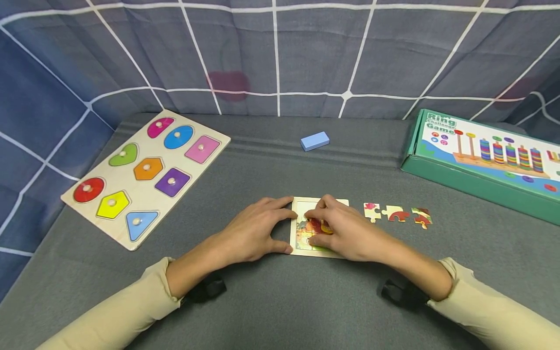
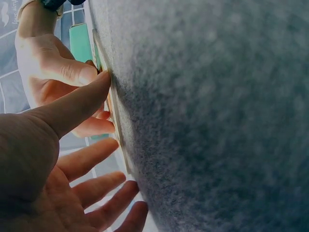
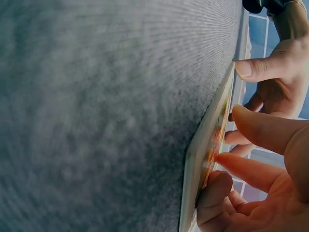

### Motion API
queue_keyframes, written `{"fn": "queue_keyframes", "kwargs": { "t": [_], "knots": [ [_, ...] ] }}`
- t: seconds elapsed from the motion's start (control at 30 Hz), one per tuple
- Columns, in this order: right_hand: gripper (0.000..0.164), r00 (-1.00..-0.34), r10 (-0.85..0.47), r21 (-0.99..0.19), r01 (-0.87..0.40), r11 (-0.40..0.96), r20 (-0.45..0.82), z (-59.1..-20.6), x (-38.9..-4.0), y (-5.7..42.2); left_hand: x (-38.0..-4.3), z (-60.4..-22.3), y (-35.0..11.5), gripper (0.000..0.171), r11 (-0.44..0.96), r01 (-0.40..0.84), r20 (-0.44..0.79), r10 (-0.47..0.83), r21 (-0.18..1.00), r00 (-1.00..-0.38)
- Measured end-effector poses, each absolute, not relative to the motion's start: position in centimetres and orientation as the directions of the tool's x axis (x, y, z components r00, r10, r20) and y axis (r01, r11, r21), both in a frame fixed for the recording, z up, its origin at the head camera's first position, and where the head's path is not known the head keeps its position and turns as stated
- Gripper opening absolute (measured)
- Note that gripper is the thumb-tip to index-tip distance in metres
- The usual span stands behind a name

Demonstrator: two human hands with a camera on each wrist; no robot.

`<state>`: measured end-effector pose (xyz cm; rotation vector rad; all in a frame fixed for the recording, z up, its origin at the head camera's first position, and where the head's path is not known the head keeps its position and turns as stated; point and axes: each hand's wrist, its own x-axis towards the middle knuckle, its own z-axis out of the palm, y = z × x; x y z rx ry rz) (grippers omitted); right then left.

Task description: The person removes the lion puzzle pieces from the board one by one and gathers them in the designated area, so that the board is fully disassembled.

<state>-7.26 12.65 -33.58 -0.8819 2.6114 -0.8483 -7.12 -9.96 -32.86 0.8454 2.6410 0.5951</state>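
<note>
A small jigsaw puzzle in a pale wooden frame [image 1: 297, 250] lies flat on the grey cloth, some of its picture pieces [image 1: 303, 238] set inside. My left hand [image 1: 253, 231] touches the frame's left edge, thumb at the near corner and fingertips farther up, its fingers spread. Over the puzzle is my right hand [image 1: 345, 231]; its thumb and index fingertip rest apart on the pieces, the other fingers bent, and it covers the frame's right part. Three loose jigsaw pieces [image 1: 397, 214] lie in a row right of the frame.
A peg board [image 1: 192, 167] with coloured knobbed shapes lies at the left. A blue block [image 1: 315, 141] sits toward the back. At the right is a green Ring Challenge Game box [image 1: 463, 182]. A checked curtain [image 1: 315, 53] hangs behind.
</note>
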Motion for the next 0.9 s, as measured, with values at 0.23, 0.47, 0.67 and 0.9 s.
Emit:
{"fn": "queue_keyframes", "kwargs": {
  "t": [0.23,0.47,0.67,0.9],
  "knots": [
    [0.035,-0.797,-0.601,-0.597,-0.453,0.663,-0.063,-33.46,-7.24,12.40,-7.25,-32.85,-9.98,0.062,0.745,0.480,-0.165,0.605,0.463,-0.779],
    [0.035,-0.802,-0.593,-0.600,-0.442,0.666,-0.068,-33.37,-7.46,12.20,-7.30,-32.93,-9.90,0.063,0.752,0.463,-0.171,0.592,0.469,-0.787],
    [0.034,-0.802,-0.595,-0.595,-0.452,0.664,-0.055,-33.33,-7.60,11.89,-7.31,-32.89,-9.88,0.064,0.752,0.456,-0.173,0.588,0.476,-0.790],
    [0.031,-0.805,-0.592,-0.591,-0.456,0.665,-0.045,-33.37,-7.74,11.64,-7.32,-32.93,-9.91,0.061,0.751,0.459,-0.168,0.589,0.475,-0.790]
  ]
}}
